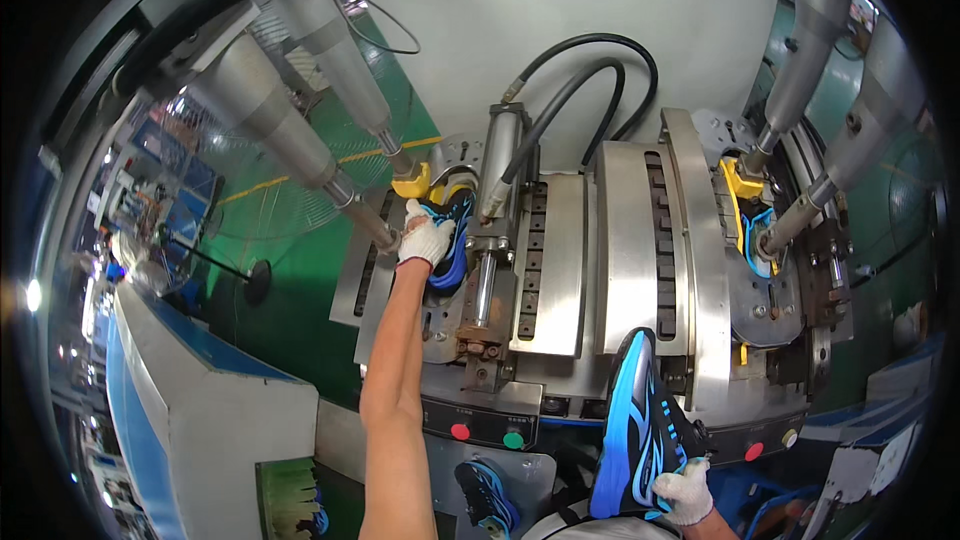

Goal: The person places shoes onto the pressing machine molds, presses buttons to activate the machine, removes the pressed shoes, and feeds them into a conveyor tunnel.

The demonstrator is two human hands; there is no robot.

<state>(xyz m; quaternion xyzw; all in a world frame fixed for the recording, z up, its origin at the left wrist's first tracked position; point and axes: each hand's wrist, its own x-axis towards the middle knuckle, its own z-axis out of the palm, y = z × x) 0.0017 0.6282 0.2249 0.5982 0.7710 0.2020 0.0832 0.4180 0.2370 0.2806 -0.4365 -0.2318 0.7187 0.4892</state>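
My left hand (pixel 425 237), in a white knit glove, reaches up into the left station of a steel press machine (pixel 590 260) and grips a black and blue shoe (pixel 454 240) seated there under a yellow clamp (pixel 413 183). At the lower right my right hand (pixel 684 492), also gloved, holds a second black and blue shoe (pixel 637 425) upright by its heel, sole side toward me. The right station holds a further blue shoe (pixel 757 225) under a yellow clamp (pixel 741 183).
Steel cylinders (pixel 300 130) slant down at each station. Black hoses (pixel 590 80) loop over the centre. Red (pixel 460 431) and green (pixel 513 439) buttons sit on the front panel. One more shoe (pixel 487 497) lies below. A brush (pixel 290 500) rests at lower left.
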